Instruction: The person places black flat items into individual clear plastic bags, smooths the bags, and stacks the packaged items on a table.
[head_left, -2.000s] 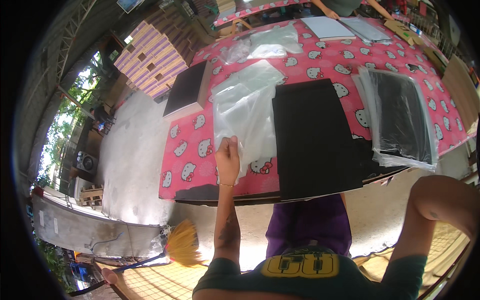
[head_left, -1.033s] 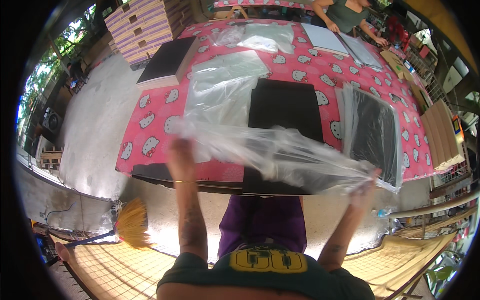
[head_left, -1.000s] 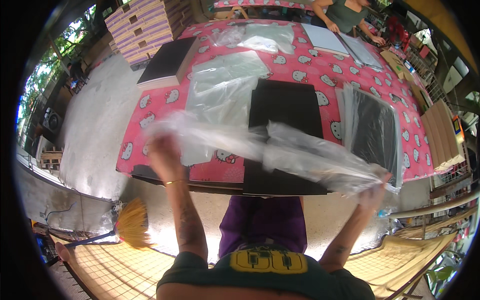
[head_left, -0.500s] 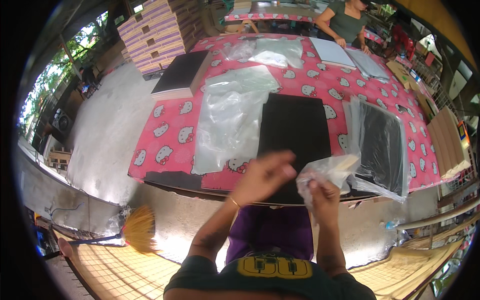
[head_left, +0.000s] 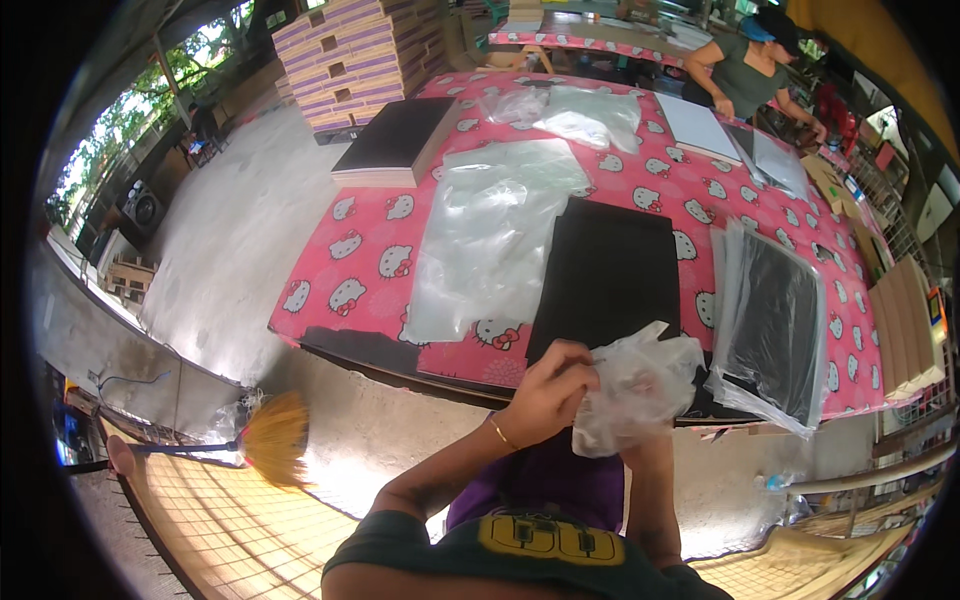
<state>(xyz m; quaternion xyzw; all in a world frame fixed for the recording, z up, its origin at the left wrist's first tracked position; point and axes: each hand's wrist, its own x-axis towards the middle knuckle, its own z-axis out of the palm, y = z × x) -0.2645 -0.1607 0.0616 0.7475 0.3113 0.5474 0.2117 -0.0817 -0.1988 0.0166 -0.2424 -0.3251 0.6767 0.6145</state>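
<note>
A crumpled clear plastic bag (head_left: 650, 375) is bunched up at the near table edge, in front of my body. My left hand (head_left: 555, 395) has its fingers curled and pinched at the left side of this bag. Behind and under the film is my right hand (head_left: 642, 388), which shows only faintly through it and seems closed on the bag. Just beyond my hands lies a stack of black sheets (head_left: 615, 265). To its left are spread flat clear plastic bags (head_left: 490, 240). On its right, black sheets in clear plastic bags (head_left: 770, 310) lie in a pile.
A pink patterned cloth covers the table (head_left: 345, 245). A thick black-topped stack (head_left: 395, 140) sits at the far left, with more plastic (head_left: 590, 115) and a white stack (head_left: 698, 127) at the back. A co-worker (head_left: 755, 75) stands beyond. Brown cardboard (head_left: 905, 320) borders the right; a broom (head_left: 275, 440) lies lower left.
My left hand has moved from open air to the bag's left side. The bag has swung in and now covers my right hand. The co-worker has shifted right, one arm reaching aside.
</note>
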